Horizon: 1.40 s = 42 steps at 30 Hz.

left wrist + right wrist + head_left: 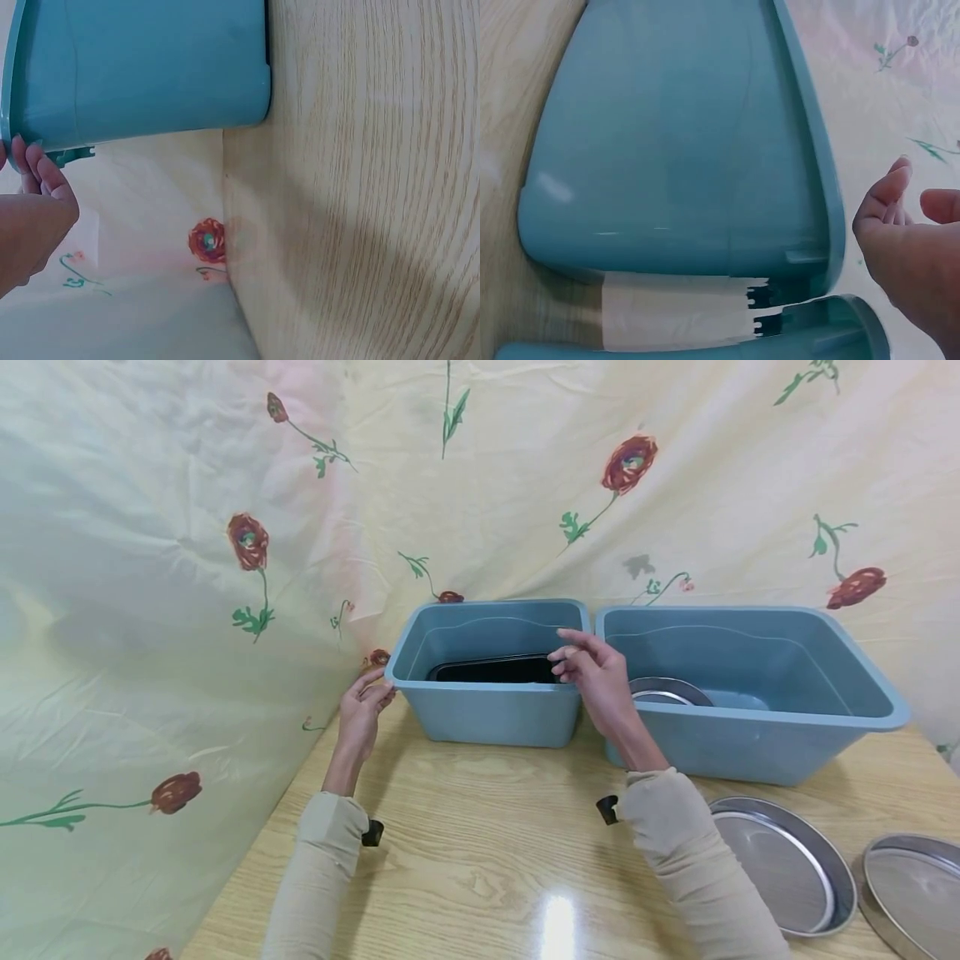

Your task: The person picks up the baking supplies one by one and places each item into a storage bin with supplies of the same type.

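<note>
The left blue plastic bin stands on the table with a black tray lying inside it. At the bin's front left corner my left hand pinches the rim between thumb and fingers; the left wrist view shows the fingertips on that rim. My right hand hovers over the bin's right end, fingers loosely bent and nothing in them. In the right wrist view this hand is apart from the rim. The bin's front wall hides part of the black tray.
A second blue bin stands close on the right, holding a round metal pan. Two more round metal pans, one nearer and one farther right, lie on the wooden table. Flowered cloth hangs behind and on the left.
</note>
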Each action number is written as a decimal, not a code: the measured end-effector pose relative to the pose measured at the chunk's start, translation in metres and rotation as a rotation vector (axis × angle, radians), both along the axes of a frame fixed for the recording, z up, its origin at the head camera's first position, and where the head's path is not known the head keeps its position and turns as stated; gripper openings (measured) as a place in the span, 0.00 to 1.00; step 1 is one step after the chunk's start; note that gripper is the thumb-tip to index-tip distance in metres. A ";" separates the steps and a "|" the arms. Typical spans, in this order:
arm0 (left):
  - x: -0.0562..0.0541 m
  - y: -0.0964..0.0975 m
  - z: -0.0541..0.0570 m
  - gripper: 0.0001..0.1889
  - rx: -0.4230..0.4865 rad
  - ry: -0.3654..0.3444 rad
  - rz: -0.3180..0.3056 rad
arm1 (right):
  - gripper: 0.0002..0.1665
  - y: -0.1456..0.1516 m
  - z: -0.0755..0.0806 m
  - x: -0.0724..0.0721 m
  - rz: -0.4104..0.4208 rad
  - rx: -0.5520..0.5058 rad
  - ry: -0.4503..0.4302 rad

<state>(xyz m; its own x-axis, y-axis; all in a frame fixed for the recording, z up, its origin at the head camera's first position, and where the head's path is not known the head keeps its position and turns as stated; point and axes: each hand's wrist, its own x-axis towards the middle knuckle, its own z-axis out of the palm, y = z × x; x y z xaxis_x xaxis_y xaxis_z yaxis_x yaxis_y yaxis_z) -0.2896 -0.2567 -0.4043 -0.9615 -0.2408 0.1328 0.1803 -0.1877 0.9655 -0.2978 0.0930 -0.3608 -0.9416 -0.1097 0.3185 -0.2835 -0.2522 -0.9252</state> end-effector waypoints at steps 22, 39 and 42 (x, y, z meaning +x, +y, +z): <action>0.000 0.001 0.000 0.20 0.006 -0.001 0.002 | 0.18 0.023 0.003 0.040 -0.059 0.061 0.102; 0.000 0.001 -0.003 0.19 0.030 0.012 -0.002 | 0.16 0.037 -0.004 0.060 -0.073 0.039 0.130; 0.001 0.002 -0.006 0.20 0.018 0.016 0.005 | 0.16 0.042 -0.005 0.064 -0.091 0.044 0.135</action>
